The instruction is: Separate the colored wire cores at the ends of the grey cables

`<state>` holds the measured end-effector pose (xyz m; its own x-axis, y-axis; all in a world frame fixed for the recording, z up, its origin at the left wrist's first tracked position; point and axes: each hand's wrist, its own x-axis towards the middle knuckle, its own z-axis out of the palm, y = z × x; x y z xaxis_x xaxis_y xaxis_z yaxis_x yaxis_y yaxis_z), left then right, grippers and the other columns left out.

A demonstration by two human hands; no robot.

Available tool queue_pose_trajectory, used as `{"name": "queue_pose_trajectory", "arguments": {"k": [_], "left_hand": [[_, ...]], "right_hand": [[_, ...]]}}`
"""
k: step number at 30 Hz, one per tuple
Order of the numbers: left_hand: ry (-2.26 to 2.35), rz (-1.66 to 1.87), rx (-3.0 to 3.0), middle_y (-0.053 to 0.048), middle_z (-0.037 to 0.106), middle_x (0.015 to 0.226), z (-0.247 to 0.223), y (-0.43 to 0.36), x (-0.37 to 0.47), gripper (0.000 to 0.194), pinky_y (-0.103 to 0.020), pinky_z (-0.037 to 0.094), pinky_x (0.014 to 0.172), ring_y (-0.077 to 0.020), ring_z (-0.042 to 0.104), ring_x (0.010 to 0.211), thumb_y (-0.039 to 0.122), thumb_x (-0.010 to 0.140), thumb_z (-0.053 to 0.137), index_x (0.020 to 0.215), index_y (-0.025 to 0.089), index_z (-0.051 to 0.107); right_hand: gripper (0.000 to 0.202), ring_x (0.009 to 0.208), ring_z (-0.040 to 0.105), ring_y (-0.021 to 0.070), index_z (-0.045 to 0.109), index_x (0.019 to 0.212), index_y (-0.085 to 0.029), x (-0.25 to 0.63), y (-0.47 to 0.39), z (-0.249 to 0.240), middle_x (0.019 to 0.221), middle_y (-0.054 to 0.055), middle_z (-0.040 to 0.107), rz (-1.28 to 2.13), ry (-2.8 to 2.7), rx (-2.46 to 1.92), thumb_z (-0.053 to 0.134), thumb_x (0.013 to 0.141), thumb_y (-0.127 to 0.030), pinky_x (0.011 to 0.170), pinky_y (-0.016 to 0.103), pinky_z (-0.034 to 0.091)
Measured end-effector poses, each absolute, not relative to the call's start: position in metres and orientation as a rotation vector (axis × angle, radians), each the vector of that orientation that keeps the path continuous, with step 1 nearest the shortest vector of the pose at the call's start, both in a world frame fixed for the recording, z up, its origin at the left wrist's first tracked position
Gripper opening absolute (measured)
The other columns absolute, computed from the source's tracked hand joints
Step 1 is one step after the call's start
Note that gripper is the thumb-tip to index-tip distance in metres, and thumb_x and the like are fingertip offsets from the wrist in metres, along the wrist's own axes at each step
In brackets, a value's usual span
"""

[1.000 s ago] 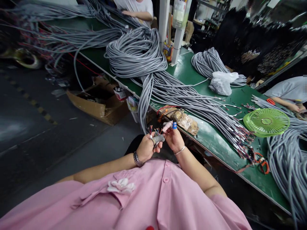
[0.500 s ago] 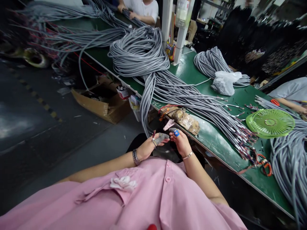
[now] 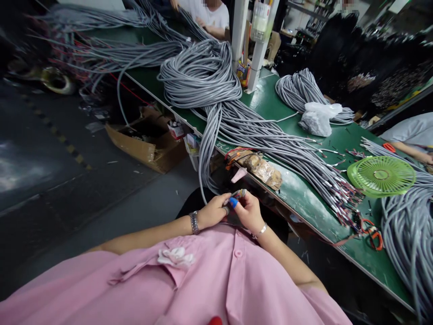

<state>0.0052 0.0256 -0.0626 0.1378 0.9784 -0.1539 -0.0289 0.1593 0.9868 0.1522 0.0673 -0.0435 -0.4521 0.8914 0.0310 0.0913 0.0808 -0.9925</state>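
Observation:
Close together in front of the pink shirt, my two hands meet at the fingertips. My left hand (image 3: pixel 214 211), with a metal watch at the wrist, is closed around the end of a grey cable (image 3: pixel 202 183), as far as the small view shows. My right hand (image 3: pixel 249 211) is pinched at the same spot, with blue tape (image 3: pixel 233 202) on its thumb; what lies between its fingers is too small to name. Just beyond the hands, a pink clip-like piece (image 3: pixel 239 174) hangs at the table edge beside a taped brown bundle (image 3: pixel 265 171).
A green table (image 3: pixel 301 192) runs diagonally, bearing a large grey cable coil (image 3: pixel 203 74), long cable bundles, a plastic bag (image 3: pixel 318 119), a green fan (image 3: pixel 381 176) and orange-handled scissors (image 3: pixel 375 234). A cardboard box (image 3: pixel 149 149) stands on the floor. Two other people work across the table.
My hands have come together and my fingers have closed in. The grey finger covering on my left hand is now mostly hidden. The view has shifted slightly.

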Motion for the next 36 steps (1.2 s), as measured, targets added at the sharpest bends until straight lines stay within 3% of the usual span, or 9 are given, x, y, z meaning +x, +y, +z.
{"name": "queue_pose_trajectory", "arguments": {"k": [5,11,19,23,29,36], "left_hand": [[1.100,1.102,1.044,-0.005,0.066,0.081,-0.048,0.022,0.000,0.020,-0.022,0.047,0.052,-0.0152,0.065,0.068,0.030,0.080,0.061,0.094,0.016,0.056],[1.129,0.983,1.045,0.000,0.062,0.062,-0.049,0.024,0.000,0.024,-0.018,0.040,0.039,-0.0108,0.059,0.045,0.039,0.078,0.064,0.081,0.016,0.056],[1.156,0.835,1.120,-0.004,0.066,0.062,-0.049,0.025,-0.005,0.014,-0.024,0.049,0.051,-0.0144,0.063,0.053,0.029,0.081,0.059,0.078,0.015,0.059],[1.185,0.932,1.156,-0.004,0.065,0.062,-0.042,0.023,-0.005,0.019,-0.024,0.049,0.054,-0.0136,0.062,0.055,0.029,0.083,0.055,0.070,0.015,0.060],[1.190,1.091,0.874,-0.005,0.066,0.063,-0.043,0.023,-0.002,0.027,-0.025,0.049,0.050,-0.0151,0.063,0.053,0.039,0.084,0.056,0.073,0.014,0.061],[1.101,1.210,0.646,-0.005,0.068,0.066,-0.051,0.026,0.001,0.025,-0.026,0.048,0.044,-0.0152,0.061,0.048,0.038,0.080,0.062,0.082,0.014,0.058]], "right_hand": [[0.016,0.057,0.049,0.0114,0.063,0.079,-0.019,0.159,0.081,-0.046,0.067,0.000,0.060,1.699,-1.412,-0.956,0.070,0.074,-0.032,0.053,0.024,0.039],[0.021,0.045,0.037,0.0063,0.060,0.075,-0.017,0.154,0.076,-0.048,0.058,-0.004,0.053,2.023,-0.943,-0.985,0.075,0.068,-0.031,0.043,0.020,0.031],[0.018,0.059,0.051,0.0110,0.068,0.079,-0.018,0.153,0.082,-0.038,0.070,0.000,0.063,1.777,-1.447,-0.949,0.074,0.071,-0.033,0.055,0.024,0.039],[0.019,0.057,0.048,0.0104,0.067,0.077,-0.018,0.151,0.085,-0.041,0.068,-0.001,0.061,1.726,-1.388,-0.988,0.075,0.069,-0.033,0.051,0.023,0.037],[0.018,0.052,0.042,0.0082,0.065,0.075,-0.017,0.147,0.082,-0.046,0.064,-0.002,0.057,1.746,-1.215,-1.037,0.075,0.069,-0.030,0.048,0.022,0.034],[0.014,0.066,0.055,0.0128,0.066,0.077,-0.017,0.145,0.080,-0.039,0.072,0.001,0.064,1.575,-1.405,-0.943,0.072,0.073,-0.029,0.065,0.026,0.045]]}}
